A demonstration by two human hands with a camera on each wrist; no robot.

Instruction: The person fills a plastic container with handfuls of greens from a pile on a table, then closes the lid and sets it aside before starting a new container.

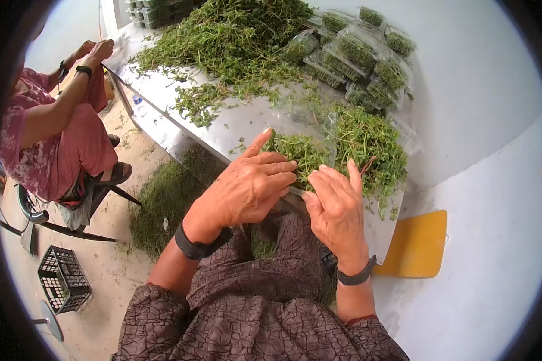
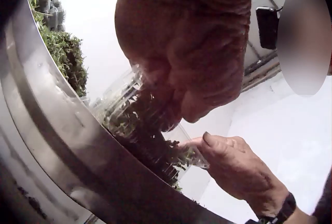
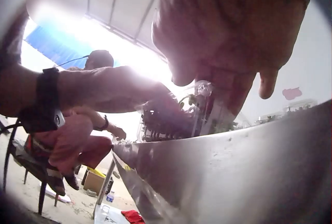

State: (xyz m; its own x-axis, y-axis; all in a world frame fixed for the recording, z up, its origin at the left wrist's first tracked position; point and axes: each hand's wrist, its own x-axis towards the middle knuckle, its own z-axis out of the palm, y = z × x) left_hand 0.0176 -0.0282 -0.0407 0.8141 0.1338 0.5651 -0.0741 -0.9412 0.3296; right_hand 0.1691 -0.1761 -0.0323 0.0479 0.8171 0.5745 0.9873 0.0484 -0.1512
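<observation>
A clear plastic box [image 2: 118,99] filled with cut green stems [image 1: 301,150] sits at the table's near edge, its transparent lid raised behind. My left hand [image 1: 247,186] grips the box's left side, fingers curled over the greens and rim, one finger sticking up. At the near right corner my right hand [image 1: 338,201] pinches the plastic edge between thumb and fingers; the left wrist view shows that right hand [image 2: 238,169] at the clear corner. Part of the box is hidden under both hands.
A large heap of greens [image 1: 229,42] covers the far table, with a smaller pile [image 1: 370,144] right of the box. Filled clear boxes [image 1: 358,54] are stacked at back right. Another person [image 1: 60,126] sits at left. A black crate [image 1: 64,278] and yellow board [image 1: 412,243] stand nearby.
</observation>
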